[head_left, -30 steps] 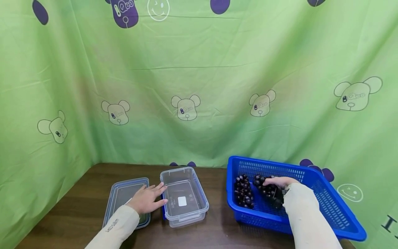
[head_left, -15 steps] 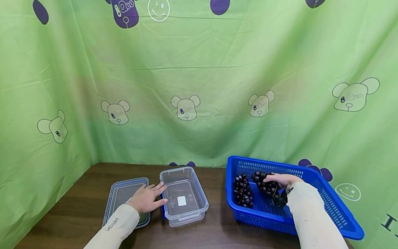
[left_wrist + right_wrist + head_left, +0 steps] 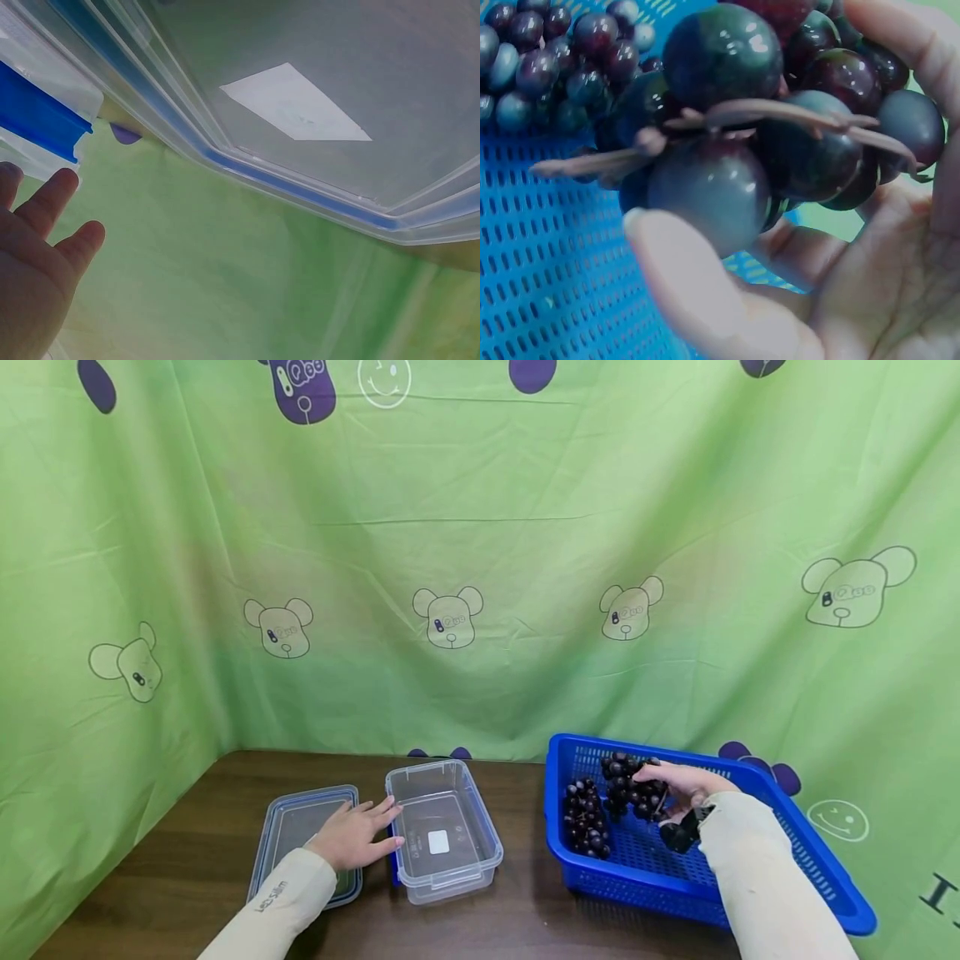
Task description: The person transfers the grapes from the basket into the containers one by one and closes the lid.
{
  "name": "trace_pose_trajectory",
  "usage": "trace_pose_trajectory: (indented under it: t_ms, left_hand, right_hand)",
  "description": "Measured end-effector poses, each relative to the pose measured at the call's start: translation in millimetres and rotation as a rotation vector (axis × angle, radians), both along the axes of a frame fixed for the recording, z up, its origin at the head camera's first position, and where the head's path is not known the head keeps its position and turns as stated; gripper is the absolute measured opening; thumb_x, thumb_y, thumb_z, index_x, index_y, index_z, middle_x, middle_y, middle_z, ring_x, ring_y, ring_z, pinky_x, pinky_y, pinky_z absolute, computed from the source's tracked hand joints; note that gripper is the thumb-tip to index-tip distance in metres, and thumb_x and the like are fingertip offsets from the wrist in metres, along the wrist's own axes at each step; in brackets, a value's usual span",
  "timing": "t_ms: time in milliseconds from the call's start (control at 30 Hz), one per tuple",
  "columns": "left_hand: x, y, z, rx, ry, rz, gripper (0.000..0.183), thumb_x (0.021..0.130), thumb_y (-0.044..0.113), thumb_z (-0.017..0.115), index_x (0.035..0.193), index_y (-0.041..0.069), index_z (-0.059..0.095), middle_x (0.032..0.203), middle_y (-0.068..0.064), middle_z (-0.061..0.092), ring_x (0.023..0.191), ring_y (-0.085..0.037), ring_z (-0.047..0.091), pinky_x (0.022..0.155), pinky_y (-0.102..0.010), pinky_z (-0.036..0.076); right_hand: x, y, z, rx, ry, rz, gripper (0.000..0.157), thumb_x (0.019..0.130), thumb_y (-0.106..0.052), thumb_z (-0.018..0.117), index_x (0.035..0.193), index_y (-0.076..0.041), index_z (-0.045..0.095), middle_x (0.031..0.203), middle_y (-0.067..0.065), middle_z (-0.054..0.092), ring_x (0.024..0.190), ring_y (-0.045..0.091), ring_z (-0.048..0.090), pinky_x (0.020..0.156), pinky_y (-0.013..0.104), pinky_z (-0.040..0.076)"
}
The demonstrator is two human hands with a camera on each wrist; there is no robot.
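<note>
My right hand [image 3: 686,783] grips a bunch of dark grapes [image 3: 630,789], held above the floor of the blue basket [image 3: 645,881]. In the right wrist view thumb and fingers curl round the grapes [image 3: 720,67], and a brown stem [image 3: 772,112] runs across them. Another bunch of grapes [image 3: 585,818] lies at the basket's left end. My left hand [image 3: 351,837] is spread, its fingertips at the left side of a clear plastic food container [image 3: 450,827]. Under that hand lies the container's lid [image 3: 300,822], see-through with a blue-grey rim.
A brown wooden table [image 3: 187,852] bears everything. Behind and at the left hangs a green printed curtain [image 3: 480,693]. The blue basket's perforated walls stand round the grapes. A blue latch [image 3: 37,112] juts from the container's side near my left fingers.
My right hand has lifted its bunch of grapes up off the basket floor, moving slightly up and back. The other bunch stays in place. My left hand has not moved.
</note>
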State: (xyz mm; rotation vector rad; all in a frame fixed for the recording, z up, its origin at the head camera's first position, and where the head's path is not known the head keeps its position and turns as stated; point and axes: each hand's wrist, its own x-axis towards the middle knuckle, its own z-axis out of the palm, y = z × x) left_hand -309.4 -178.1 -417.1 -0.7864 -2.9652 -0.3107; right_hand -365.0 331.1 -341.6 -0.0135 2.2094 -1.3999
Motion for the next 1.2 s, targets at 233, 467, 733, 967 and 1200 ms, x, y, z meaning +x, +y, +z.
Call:
trace_pose_trajectory:
  t_ms: [233,467,733,967,1200]
  left_hand:
    - [0.6,1,0.9,0.006,0.003,0.003,0.059,0.096,0.046,0.048,0.139,0.006,0.051,0.143,-0.015,0.046,0.121,-0.048,0.048,0.102,-0.067,0.027]
    - [-1.6,2,-0.7,0.012,0.009,0.006,0.058,0.095,0.045,0.050,0.139,0.008,0.051,0.143,-0.014,0.047,0.121,-0.048,0.048,0.102,-0.067,0.026]
    - [-4.3,0,-2.5,0.013,0.010,0.004,0.059,0.095,0.047,0.049,0.139,0.007,0.051,0.143,-0.015,0.047,0.121,-0.048,0.048,0.102,-0.067,0.028]
    - [-8.7,1,-1.9,0.020,-0.004,0.020,0.061,0.095,0.049,0.049,0.140,0.008,0.050,0.144,-0.013,0.046,0.123,-0.047,0.047,0.103,-0.066,0.026]
    - [-7.2,0,-3.5,0.019,-0.011,0.011,0.060,0.095,0.047,0.049,0.140,0.008,0.050,0.144,-0.014,0.046,0.126,-0.046,0.045,0.103,-0.066,0.026]
  right_hand:
    - [6.0,-7,7.6,-0.051,-0.041,-0.084,0.104,0.088,-0.032,0.055,0.146,-0.004,-0.026,0.145,0.036,-0.012,0.106,0.048,0.043,0.069,0.033,0.056]
    - [13.2,-9,13.7,-0.131,-0.049,-0.155,0.104,0.089,-0.033,0.053,0.143,-0.010,-0.033,0.144,0.038,-0.008,0.091,0.032,0.054,0.068,0.030,0.056]
    - [16.9,-19,21.8,-0.164,-0.012,-0.173,0.101,0.091,-0.032,0.054,0.146,-0.011,-0.028,0.143,0.036,0.008,0.078,0.023,0.055,0.066,0.032,0.057]
    - [14.9,-31,32.1,-0.160,0.032,-0.142,0.096,0.091,-0.032,0.053,0.149,-0.010,-0.021,0.144,0.030,0.010,0.068,0.018,0.047,0.069,0.036,0.056]
    - [9.1,-52,38.6,-0.158,0.058,-0.117,0.086,0.092,-0.031,0.054,0.152,-0.009,-0.004,0.136,0.022,0.033,0.071,0.019,0.054,0.068,0.037,0.056]
